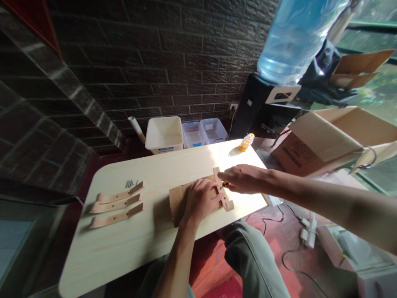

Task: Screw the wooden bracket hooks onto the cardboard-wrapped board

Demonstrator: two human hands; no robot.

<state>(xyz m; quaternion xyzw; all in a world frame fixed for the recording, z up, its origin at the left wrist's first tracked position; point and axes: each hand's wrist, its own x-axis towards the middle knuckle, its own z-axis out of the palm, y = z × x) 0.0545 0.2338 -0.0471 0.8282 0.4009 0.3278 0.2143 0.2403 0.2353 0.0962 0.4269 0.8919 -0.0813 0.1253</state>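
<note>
We see two bare hands at work over a pale wooden table. The left hand lies open, its fingers spread and slightly bent, over a brown block; its fingertips reach a curved wooden strip at the block's right end. The right hand is closed around a small orange-and-dark tool, whose tip meets the strip near a dark spot; we cannot tell the tool's exact type, since the fingers hide most of it. The strip lies crosswise to the block, its curled end toward the wearer.

On the left part of the table we find three similar strips, side by side and roughly parallel, each with dark spots along its length. Just beyond them lies a small group of grey metal fasteners. Near the far right corner we note a clear bottle with yellow parts. Beyond the far edge we observe a cream bin beside two translucent bins; to the right stands an open cardboard box.
</note>
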